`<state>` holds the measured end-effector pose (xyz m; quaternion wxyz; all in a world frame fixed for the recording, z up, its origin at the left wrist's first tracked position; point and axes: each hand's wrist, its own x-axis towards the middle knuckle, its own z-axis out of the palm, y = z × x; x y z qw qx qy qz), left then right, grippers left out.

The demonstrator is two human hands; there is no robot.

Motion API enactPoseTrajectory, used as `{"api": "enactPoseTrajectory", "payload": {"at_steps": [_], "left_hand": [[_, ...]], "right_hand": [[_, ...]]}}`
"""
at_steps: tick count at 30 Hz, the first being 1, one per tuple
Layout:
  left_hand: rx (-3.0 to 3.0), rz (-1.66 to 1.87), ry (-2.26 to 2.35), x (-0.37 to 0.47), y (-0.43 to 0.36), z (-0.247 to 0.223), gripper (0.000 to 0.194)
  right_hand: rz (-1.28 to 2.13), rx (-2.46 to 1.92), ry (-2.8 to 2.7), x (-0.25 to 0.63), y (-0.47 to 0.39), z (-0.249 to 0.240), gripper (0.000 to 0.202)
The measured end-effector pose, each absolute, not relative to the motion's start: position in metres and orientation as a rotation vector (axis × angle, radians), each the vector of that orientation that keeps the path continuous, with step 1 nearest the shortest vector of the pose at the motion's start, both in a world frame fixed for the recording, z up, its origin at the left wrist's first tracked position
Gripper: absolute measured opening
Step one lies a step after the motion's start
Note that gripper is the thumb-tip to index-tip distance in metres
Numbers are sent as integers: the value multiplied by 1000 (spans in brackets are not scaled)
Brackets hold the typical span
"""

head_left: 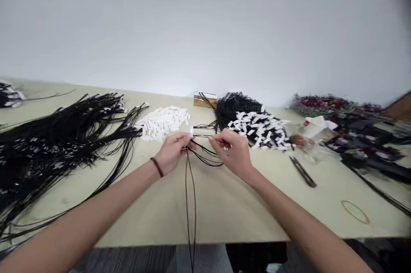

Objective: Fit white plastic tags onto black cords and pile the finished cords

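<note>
Between finger and thumb, my left hand (176, 149) pinches black cords (205, 153) near a small white tag (192, 130). One long cord loop (190, 191) hangs from there over the table's front edge. To the right, my right hand (231, 148) has its thumb and forefinger pressed together at the far part of the looped cords; exactly what lies in the pinch is too small to tell. Behind my left hand lies a pile of white tags (165, 121). Black cords with white tags (261, 129) are heaped behind my right hand.
A large bundle of black cords (64, 136) covers the left of the table (154, 221). A small box (205, 99) stands at the back. Dark snips (302, 172), a yellowish band (355, 212), plastic wrapping (308, 148) and dark red and black material (362, 136) lie at right.
</note>
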<state>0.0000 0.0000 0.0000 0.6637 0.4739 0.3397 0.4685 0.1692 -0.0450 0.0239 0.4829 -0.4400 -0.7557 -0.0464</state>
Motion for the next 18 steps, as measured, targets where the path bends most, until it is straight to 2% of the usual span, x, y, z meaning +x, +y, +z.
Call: {"api": "enactPoseTrajectory", "payload": {"at_steps": [18], "left_hand": [[1195,948,683,0,-4,-4,25]], "right_hand": [[-34,-1117,-1884,158,-47,16,22]]}}
